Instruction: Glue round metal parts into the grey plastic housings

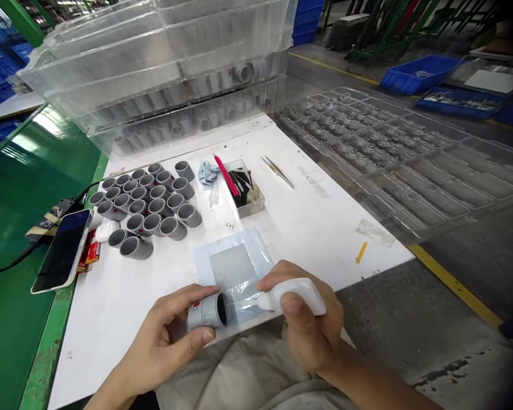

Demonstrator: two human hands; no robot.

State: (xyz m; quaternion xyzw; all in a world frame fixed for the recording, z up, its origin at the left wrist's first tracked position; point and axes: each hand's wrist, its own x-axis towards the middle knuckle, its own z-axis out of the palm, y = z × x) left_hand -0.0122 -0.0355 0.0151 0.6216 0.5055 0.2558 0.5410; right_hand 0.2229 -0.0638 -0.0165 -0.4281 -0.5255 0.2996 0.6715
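Note:
My left hand (165, 336) grips a small grey cylinder (207, 311) with a red-printed label, its open end turned to the right. My right hand (310, 327) holds a white squeeze bottle (297, 295) whose thin needle tip reaches into the cylinder's opening. Both hands hover at the near edge of the white table (325, 222), just over a clear plastic sheet (235, 265). A cluster of several similar grey cylinders (147, 208) lies on the table to the far left of my hands.
A phone (64, 249) rests on the green bench at left. A small tray of tools (244, 188), a blue cloth (207, 171) and tweezers (277, 171) lie mid-table. Stacked clear trays (162, 74) stand behind; another clear moulded tray (402, 154) lies at right. Blue crates (419, 74) sit on the floor.

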